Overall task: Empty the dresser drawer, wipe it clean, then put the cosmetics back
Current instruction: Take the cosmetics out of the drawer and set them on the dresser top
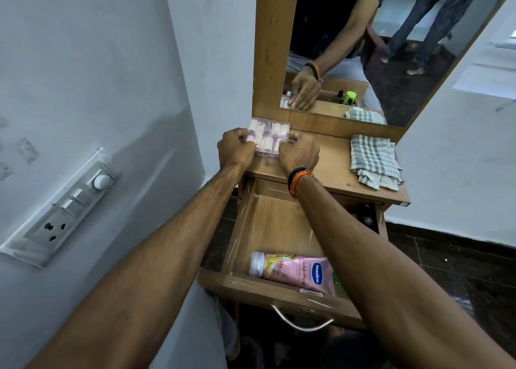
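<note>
Hands both pinching the clear cosmetics case (268, 139), left hand (234, 148) and right hand (299, 153) at its short ends on the counter (332, 167). Looks light, rigid, brittle plastic; edge grips suit it. Lotion tube (293, 271) waits below the wrists.

A white switchboard (60, 209) with sockets and a dial is mounted on the pale wall (92, 61). Dark, possibly tiled floor (452, 268) lies at right.

A pink lotion tube (296, 271) with a blue logo patch and pale grey cap lies in the brown wooden drawer (268, 223); far right, a white cloth (374, 160) checked grey-green; orange and black wrist threads (300, 177); pale blue-grey wall (83, 75)
</note>
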A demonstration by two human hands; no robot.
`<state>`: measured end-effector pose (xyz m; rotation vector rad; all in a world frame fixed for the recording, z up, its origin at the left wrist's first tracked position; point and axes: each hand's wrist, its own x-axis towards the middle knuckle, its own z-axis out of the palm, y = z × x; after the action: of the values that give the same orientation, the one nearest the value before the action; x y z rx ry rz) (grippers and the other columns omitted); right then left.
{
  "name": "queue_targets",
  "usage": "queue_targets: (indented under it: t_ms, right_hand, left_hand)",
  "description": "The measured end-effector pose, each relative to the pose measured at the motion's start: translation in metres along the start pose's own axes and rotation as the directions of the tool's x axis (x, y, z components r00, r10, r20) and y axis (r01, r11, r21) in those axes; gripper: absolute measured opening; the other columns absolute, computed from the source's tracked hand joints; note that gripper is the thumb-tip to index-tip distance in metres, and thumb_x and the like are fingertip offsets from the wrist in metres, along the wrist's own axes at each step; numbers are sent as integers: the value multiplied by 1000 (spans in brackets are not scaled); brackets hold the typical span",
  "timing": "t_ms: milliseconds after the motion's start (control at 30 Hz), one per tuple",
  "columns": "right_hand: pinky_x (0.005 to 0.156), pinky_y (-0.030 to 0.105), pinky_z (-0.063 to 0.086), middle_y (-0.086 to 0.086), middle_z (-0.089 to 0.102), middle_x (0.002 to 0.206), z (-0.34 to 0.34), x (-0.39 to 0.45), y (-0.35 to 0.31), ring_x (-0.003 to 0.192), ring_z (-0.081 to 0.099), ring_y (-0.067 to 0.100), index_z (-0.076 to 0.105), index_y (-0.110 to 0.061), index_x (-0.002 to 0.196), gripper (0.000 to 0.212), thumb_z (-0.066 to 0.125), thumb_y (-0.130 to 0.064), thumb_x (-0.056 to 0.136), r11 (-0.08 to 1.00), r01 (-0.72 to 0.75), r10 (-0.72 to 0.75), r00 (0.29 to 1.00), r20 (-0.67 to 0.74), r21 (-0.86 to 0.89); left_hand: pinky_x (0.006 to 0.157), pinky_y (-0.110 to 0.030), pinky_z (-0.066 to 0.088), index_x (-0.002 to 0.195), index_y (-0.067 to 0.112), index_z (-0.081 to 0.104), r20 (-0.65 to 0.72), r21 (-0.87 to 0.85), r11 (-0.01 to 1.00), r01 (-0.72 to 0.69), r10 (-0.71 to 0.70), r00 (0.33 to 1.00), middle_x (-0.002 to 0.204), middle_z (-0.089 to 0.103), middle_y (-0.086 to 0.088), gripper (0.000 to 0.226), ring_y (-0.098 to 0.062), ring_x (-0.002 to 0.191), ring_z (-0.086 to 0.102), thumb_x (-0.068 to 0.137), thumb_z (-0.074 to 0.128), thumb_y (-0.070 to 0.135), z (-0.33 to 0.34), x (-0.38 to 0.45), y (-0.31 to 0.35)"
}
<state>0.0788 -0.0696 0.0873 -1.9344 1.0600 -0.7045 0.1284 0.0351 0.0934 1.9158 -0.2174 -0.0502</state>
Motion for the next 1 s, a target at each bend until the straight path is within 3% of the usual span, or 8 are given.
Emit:
queue_targets:
  t_ms: [133, 200, 333, 500, 600, 733, 900, 1000]
  right_hand:
    - [89, 26, 52, 3, 73, 120, -2, 0, -1, 109, 67, 17, 69, -15, 125, 35, 67, -9, 90, 1000, 18, -18, 1000, 4, -17]
    - [95, 32, 55, 3, 72, 121, -6, -2, -1, 111, 66, 18, 69, -15, 125, 34, 65, -11, 92, 999, 30, -29, 1000, 4, -22]
    - [93, 31, 57, 2, 74, 113, -18, -13, -3, 104, 68, 14, 72, -14, 117, 25, 64, -12, 94, 991, 131, -130, 990, -49, 11]
    - [84, 20, 51, -12, 71, 92, -47, -40, 2, 88, 64, 3, 76, -21, 97, 17, 66, -10, 89, 979, 160, -144, 981, -126, 125]
    - [84, 32, 58, -8, 73, 83, -64, -59, 20, 84, 68, 9, 75, -20, 85, 12, 68, -11, 85, 977, 48, -40, 998, -44, 209]
    - [84, 42, 59, 1, 75, 75, -77, -86, 54, 83, 71, 19, 76, -13, 73, 12, 64, -14, 79, 972, -125, 116, 992, 58, 200]
    - [86, 42, 60, 4, 76, 91, -86, -113, 86, 91, 72, 22, 78, -15, 77, 16, 63, -13, 81, 934, -296, 292, 955, 50, 200]
    - [88, 42, 59, 2, 73, 100, -91, -119, 96, 95, 70, 20, 76, -17, 76, 15, 65, -13, 84, 933, -314, 305, 949, 75, 178]
  left_hand:
    - [61, -14, 43, 111, 11, 74, -4, -5, 1000, 20, -20, 1000, 106, 73, 1, 22, -3, 80, 59, 96, 63, 22, 0, 2, -3]
    - [72, -19, 50, 116, 11, 71, 4, -7, 1000, 30, -30, 1000, 106, 70, 4, 27, -14, 98, 66, 96, 63, 27, 0, 2, -3]
    - [95, -32, 54, 136, 13, 55, -35, 49, 998, -33, 34, 999, 140, 57, -4, 46, -21, 127, 53, 92, 64, 22, 2, -9, -3]
    - [76, -25, 47, 109, 12, 56, -66, 246, 890, -384, 410, 910, 113, 60, -6, 30, -20, 106, 51, 80, 62, 5, 6, -45, -3]
    - [64, -31, 48, 92, 11, 52, 220, 126, 849, -513, 480, 849, 90, 60, -5, 19, -20, 83, 56, 79, 59, -1, 11, -67, -9]
    - [65, -35, 48, 80, 19, 56, 667, 151, 852, -502, 287, 688, 80, 65, 1, 22, -16, 77, 62, 73, 64, 0, 13, -88, -25]
    - [78, -36, 58, 88, 25, 64, 834, 366, 849, -380, -119, 538, 92, 67, 6, 22, -15, 88, 65, 74, 74, 11, 18, -109, -55]
    - [85, -39, 55, 99, 29, 62, 856, 464, 772, -435, -265, 443, 102, 65, 6, 40, -16, 95, 62, 68, 87, 31, 18, -119, -59]
